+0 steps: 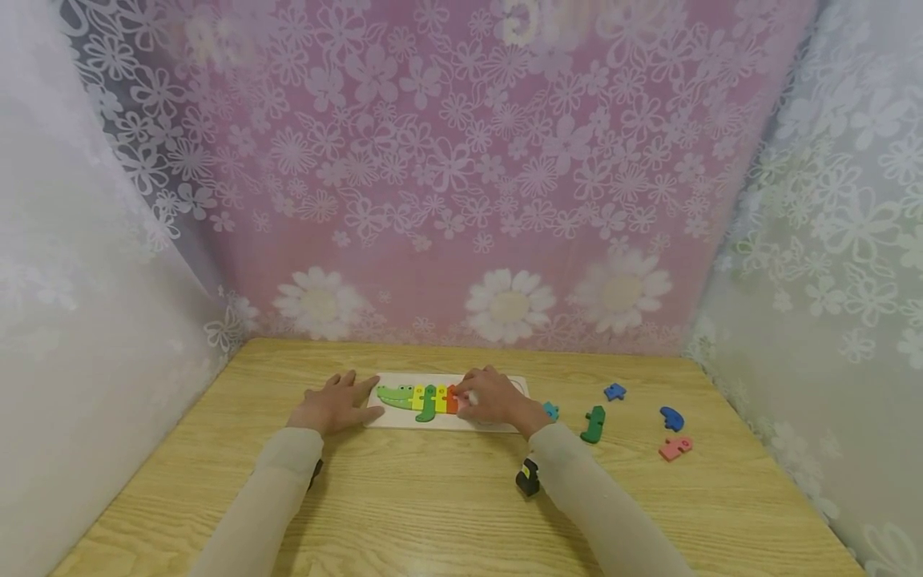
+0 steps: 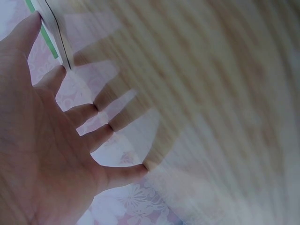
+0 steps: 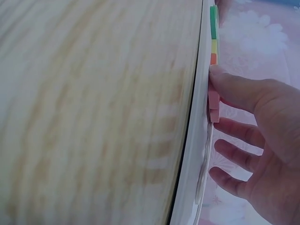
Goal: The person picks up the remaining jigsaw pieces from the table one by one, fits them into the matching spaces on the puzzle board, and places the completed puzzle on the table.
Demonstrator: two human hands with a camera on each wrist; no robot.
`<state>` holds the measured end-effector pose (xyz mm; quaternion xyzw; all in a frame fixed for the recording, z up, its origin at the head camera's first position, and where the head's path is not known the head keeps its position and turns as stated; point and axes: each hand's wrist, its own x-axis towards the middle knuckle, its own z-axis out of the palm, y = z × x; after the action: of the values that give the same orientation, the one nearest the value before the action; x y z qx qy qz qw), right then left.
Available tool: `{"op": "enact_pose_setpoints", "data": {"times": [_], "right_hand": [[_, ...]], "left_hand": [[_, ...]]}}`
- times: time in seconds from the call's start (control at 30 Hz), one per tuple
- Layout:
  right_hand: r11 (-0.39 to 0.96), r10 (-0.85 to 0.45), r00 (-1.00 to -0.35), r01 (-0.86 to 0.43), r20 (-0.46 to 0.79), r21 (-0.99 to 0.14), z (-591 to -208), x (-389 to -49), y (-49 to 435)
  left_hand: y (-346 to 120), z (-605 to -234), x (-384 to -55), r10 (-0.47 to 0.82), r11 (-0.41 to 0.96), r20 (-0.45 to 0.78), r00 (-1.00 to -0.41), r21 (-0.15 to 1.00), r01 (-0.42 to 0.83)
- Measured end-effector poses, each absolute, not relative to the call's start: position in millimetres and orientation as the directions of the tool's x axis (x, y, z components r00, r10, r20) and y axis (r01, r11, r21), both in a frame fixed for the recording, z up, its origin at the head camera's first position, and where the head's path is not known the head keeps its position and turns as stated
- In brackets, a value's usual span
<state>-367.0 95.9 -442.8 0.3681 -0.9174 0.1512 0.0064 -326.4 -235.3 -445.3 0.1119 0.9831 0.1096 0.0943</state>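
A pale wooden puzzle board [image 1: 443, 424] lies on the table, carrying a green crocodile head piece [image 1: 395, 397] and a row of yellow, green and orange-red body pieces. Its left end is touched by the thumb and index finger of my left hand [image 1: 333, 406], whose fingers are spread. In the left wrist view, the other fingertips of that hand [image 2: 56, 136] rest on the tabletop. Over the board's right half, my right hand [image 1: 497, 398] pinches a pink puzzle piece [image 3: 214, 101] beside the orange-red one. The hand partly hides that piece and the board's right part.
Right of the board lie loose pieces: a light blue one [image 1: 551, 411] partly behind the right wrist, a green leg piece [image 1: 594, 425], a small blue one [image 1: 615, 392], a curved dark blue one [image 1: 672, 418] and a pink one [image 1: 675, 448]. A floral curtain [image 1: 447, 200] hangs behind the table.
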Motion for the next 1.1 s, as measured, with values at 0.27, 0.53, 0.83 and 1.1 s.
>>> {"op": "enact_pose_setpoints", "data": {"times": [0.27, 0.53, 0.83, 1.1], "right_hand": [[0.732, -0.613, -0.785, -0.607, 0.091, -0.310, -443.9, -368.6, 96.2], [0.735, -0.596, -0.797, -0.588, 0.091, -0.337, -442.7, -368.2, 97.6], [0.735, -0.601, -0.790, -0.605, 0.118, -0.305, -442.2, -368.5, 94.9], [0.726, -0.612, -0.776, -0.627, 0.149, -0.284, -439.1, -365.8, 101.0]], "left_hand": [[-235.3, -444.9, -326.4, 0.242, 0.951, -0.157, -0.957, 0.234, 0.202], [-234.4, -442.2, -324.4, 0.241, 0.948, -0.160, -0.957, 0.249, 0.197], [-234.9, -440.2, -324.3, 0.242, 0.947, -0.156, -0.958, 0.251, 0.198], [-233.5, -442.2, -323.2, 0.236, 0.949, -0.160, -0.959, 0.252, 0.191]]}}
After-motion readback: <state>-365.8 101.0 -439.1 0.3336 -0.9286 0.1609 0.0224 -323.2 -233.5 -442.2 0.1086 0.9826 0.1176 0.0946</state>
